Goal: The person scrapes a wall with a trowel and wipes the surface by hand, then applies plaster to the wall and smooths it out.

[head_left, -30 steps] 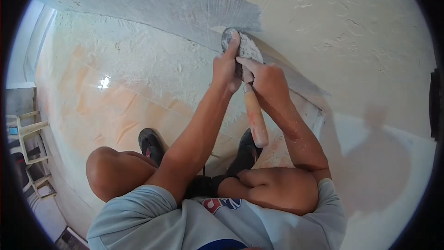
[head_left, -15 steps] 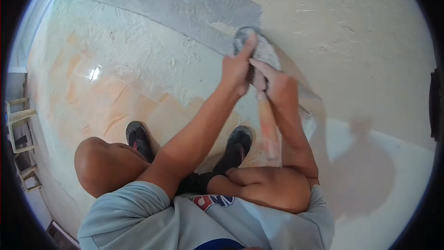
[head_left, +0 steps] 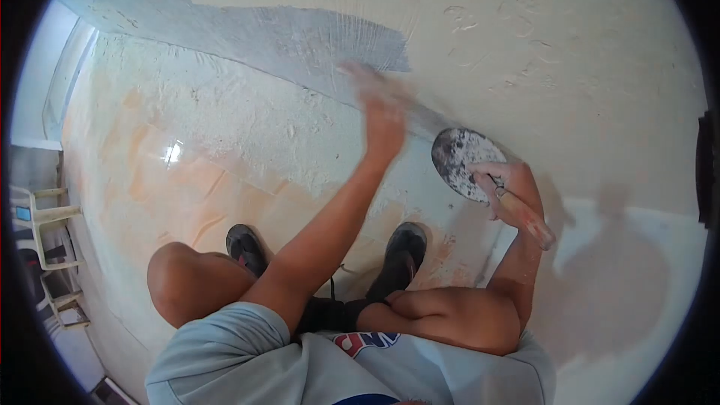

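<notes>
My right hand (head_left: 516, 187) is wrapped around the handle of a trowel (head_left: 459, 151). The trowel's rounded blade is spotted with white and dark patches and points up and left, close to the foot of the wall. Its reddish, worn handle end sticks out below my fist. My left hand (head_left: 384, 97) is reaching toward the wall, at the lower edge of a grey patch (head_left: 322, 37). Motion smears its fingers, so I cannot make out whether anything is in them.
The pale wall (head_left: 465, 45) carries raised smears on the right. White residue covers the floor (head_left: 247, 105) along the wall, with orange-tinged tiles nearer me. My shoes (head_left: 405, 244) and bent knees are below. A light-coloured rack (head_left: 56, 214) stands at far left.
Both hands were together at the trowel by the grey patch. My right hand has drawn the trowel down and right, while my left hand has come away from it and stays near the wall.
</notes>
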A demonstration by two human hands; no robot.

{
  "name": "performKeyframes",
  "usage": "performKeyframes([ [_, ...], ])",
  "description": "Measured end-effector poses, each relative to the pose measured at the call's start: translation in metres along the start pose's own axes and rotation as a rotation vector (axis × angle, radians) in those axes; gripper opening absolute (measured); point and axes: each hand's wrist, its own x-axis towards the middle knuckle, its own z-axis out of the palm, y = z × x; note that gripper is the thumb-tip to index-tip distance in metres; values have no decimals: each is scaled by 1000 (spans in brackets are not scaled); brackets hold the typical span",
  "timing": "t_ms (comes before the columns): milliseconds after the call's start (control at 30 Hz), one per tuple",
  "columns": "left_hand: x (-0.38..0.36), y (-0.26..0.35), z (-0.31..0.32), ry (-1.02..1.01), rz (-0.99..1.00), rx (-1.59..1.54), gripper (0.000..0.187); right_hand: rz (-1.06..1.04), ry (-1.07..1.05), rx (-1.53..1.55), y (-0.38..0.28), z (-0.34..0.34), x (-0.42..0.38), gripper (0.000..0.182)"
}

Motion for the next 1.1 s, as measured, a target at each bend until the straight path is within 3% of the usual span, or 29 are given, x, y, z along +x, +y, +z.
performKeyframes([
  [67,-46,33,26,-371,425,175,93,26,-9,-27,13,-5,-6,25],
  [100,-51,40,25,-481,469,218,104,9,-53,-78,15,-7,-4,25],
  [133,-45,32,25,-472,467,217,104,-8,-94,-127,20,-8,-1,25],
  [200,-26,5,25,-337,171,325,106,-28,-123,-154,24,-9,4,26],
  [233,-17,12,31,-183,41,35,108,18,-137,-172,21,-8,5,26],
  [267,-22,8,34,-181,34,44,108,68,-156,-186,16,-6,4,26],
  [333,-37,9,37,-338,465,335,101,-55,-160,-145,3,-4,1,26],
  [367,-46,16,33,-455,500,346,99,-54,-189,-143,1,-2,3,26],
  [467,-48,12,5,-513,497,573,98,-69,-267,-126,2,10,0,26],
  [533,-52,11,-8,-439,437,517,94,-108,-344,-175,-9,2,13,26],
  [600,-50,-9,-33,-747,615,603,90,-144,-405,-211,-13,2,24,26],
  [667,-30,-13,-57,-892,870,721,85,-184,-441,-238,-6,7,39,27],
  [733,-2,15,-74,-969,910,790,80,-305,-400,-246,4,10,45,27],
  [800,22,49,-92,-1266,909,665,76,-414,-353,-246,4,13,43,27],
  [833,34,63,-102,-1239,1036,604,71,-463,-334,-248,2,16,46,27],
  [867,45,75,-114,-1229,1020,612,71,-508,-324,-251,1,20,51,27],
  [933,60,87,-140,-1447,861,729,70,-594,-320,-262,5,27,62,27],
  [967,65,87,-153,-1443,784,729,58,-639,-315,-264,5,35,67,27],
  [1000,66,96,-162,-1433,770,733,58,-684,-302,-264,4,40,68,27],
  [1067,65,118,-176,-1598,478,969,52,-763,-261,-277,-12,39,55,27],
  [1100,57,130,-182,-1520,321,880,58,-757,-266,-297,-27,33,39,27],
])
